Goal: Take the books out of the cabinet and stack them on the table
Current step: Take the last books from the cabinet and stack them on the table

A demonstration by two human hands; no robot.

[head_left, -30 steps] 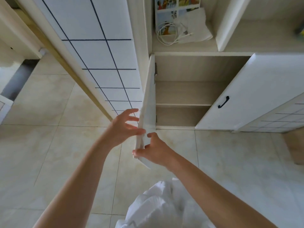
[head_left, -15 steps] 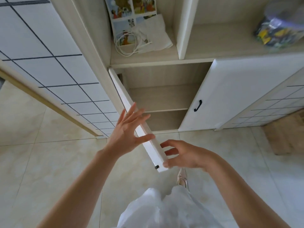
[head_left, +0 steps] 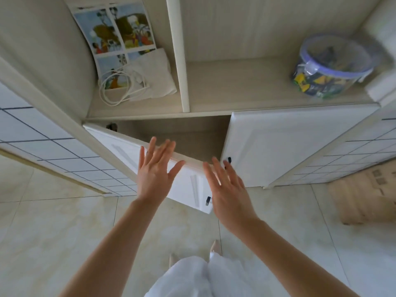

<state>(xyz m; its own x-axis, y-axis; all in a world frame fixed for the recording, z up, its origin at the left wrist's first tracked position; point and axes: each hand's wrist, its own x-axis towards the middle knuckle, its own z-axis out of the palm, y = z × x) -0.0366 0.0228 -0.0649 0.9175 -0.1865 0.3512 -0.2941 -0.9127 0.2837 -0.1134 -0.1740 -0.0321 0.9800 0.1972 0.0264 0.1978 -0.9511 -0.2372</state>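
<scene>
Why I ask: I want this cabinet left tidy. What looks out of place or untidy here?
The left door hangs part open while the right door is shut. On the open shelf, a white cable lies in a loose tangle over a slanted picture sheet and a cloth. Nothing looks spilled or broken.

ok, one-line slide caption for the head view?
Both open hands, left hand and right hand, at the half-open white left cabinet door; white right cabinet door shut.

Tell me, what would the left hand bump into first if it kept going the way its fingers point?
Probably the white cabinet door. The left hand has open fingers pointing at its top edge, seemingly right against it, though depth is hard to judge.
</scene>
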